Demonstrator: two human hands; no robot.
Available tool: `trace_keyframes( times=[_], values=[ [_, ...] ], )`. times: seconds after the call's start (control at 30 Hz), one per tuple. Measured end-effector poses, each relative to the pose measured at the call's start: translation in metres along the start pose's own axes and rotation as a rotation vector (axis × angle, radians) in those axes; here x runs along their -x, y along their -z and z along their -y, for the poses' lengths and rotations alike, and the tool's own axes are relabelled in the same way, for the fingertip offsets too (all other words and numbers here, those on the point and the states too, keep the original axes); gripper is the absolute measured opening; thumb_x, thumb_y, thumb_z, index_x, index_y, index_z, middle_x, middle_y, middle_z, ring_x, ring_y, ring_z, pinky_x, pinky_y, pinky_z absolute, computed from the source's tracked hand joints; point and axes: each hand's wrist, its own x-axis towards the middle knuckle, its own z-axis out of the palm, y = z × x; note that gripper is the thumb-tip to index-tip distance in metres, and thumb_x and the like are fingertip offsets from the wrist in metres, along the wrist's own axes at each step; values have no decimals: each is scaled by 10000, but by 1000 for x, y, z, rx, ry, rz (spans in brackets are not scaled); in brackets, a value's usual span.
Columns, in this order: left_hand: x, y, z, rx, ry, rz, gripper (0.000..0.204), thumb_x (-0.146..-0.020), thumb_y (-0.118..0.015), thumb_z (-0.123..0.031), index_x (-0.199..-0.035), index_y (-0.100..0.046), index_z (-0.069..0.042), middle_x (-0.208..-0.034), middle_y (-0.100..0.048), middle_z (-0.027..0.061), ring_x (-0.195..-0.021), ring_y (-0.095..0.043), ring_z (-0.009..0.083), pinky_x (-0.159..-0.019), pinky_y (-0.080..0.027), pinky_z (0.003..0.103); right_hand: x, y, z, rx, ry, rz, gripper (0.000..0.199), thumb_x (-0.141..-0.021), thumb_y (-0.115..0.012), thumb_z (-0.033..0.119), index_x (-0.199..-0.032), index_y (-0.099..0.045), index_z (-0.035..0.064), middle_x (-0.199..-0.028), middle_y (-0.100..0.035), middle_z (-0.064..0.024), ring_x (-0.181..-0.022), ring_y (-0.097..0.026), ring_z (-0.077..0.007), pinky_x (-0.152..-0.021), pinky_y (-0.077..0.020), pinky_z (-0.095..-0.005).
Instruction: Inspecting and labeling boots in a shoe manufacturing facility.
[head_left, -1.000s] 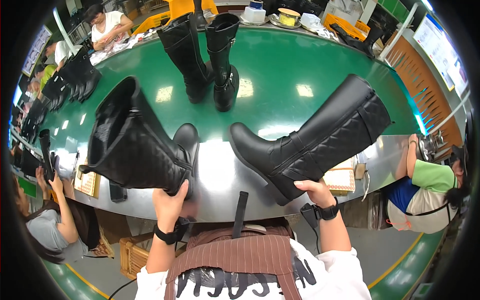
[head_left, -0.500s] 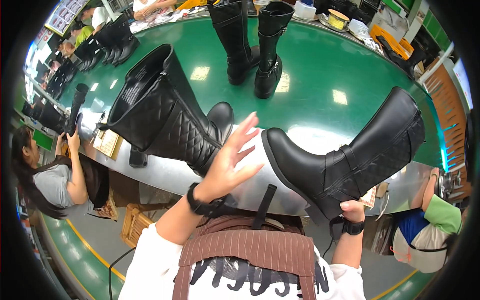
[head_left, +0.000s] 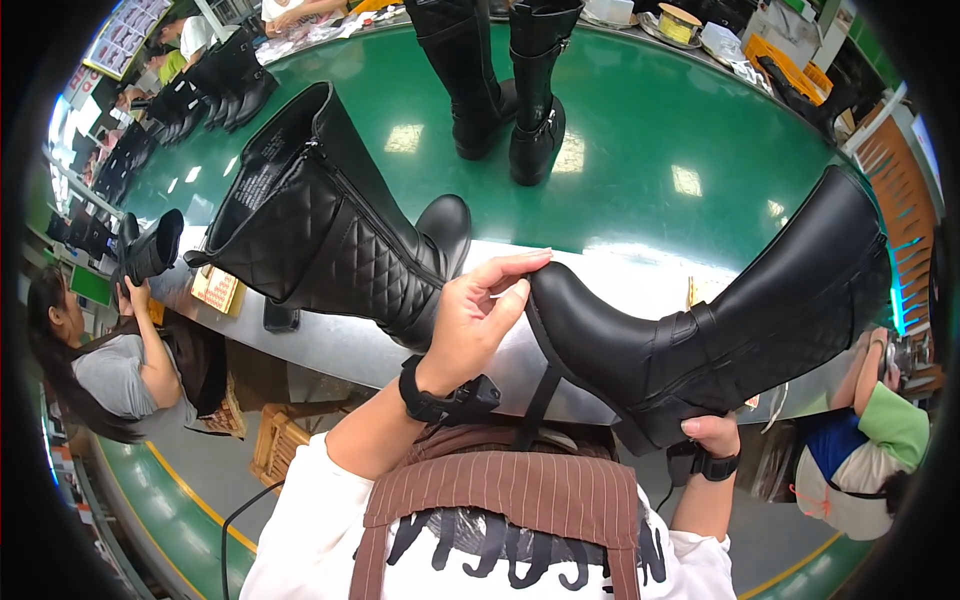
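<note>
A tall black boot [head_left: 600,330] is tilted in front of me, toe to the left and shaft rising to the right. It has a smooth toe, crossed ankle straps and a side zip. My right hand [head_left: 712,436] grips it near the heel, with the thumb showing and the other fingers hidden behind. At the toe tip, my left hand [head_left: 468,325] has thumb and bent fingers closed in on the edge. Left of that hand, a second black boot [head_left: 340,220] with a quilted shaft leans on the table, its top opening facing left.
Two more boots [head_left: 535,100] stand farther back on the green tabletop [head_left: 640,130]. A metal edge [head_left: 340,345] runs along my side. A cardboard box [head_left: 217,288] sits at left. A co-worker [head_left: 120,360] handles a boot at far left; another person [head_left: 850,430] is at right.
My left hand has gone from spread fingers to closed at the boot's toe. The boot in my right hand has shifted slightly right. The co-worker at left has tilted their boot.
</note>
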Motion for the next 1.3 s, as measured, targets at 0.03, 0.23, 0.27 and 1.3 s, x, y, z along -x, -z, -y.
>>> trace_keyframes(
  times=[0.03,0.23,0.27,1.3],
  values=[
    [1,-1,-2,10,-28,30,428,-887,-533,85,-1306,-583,9,-1305,-588,100,-1184,-572,151,-992,-497,309,1,1,0,-36,26,27,863,-568,-722,68,-1376,-456,-77,-1315,-580,-172,-1201,-571,-310,-1051,-442,-407],
    [9,-7,-8,57,53,-40,412,-881,-523,98,-1283,-592,37,-1264,-627,120,-1198,-573,160,-991,-485,292,3,6,2,-8,30,52,827,-588,-751,61,-1359,-484,-72,-1317,-581,-158,-1206,-561,-288,-1043,-437,-395],
    [8,-5,-6,42,59,-34,418,-875,-527,104,-1282,-590,37,-1268,-627,122,-1209,-566,161,-992,-485,293,3,4,2,16,61,82,817,-589,-754,53,-1353,-493,-74,-1316,-583,-154,-1203,-561,-289,-1044,-435,-395],
    [14,6,40,-239,138,-34,675,-629,-855,-140,-1203,-507,-69,-1175,-558,77,-1134,-523,202,-1021,-399,343,-22,357,40,1542,-92,-993,654,-758,-806,348,-1252,-597,-27,-1213,-649,-247,-1151,-619,-373,-986,-484,-442]
  ],
)
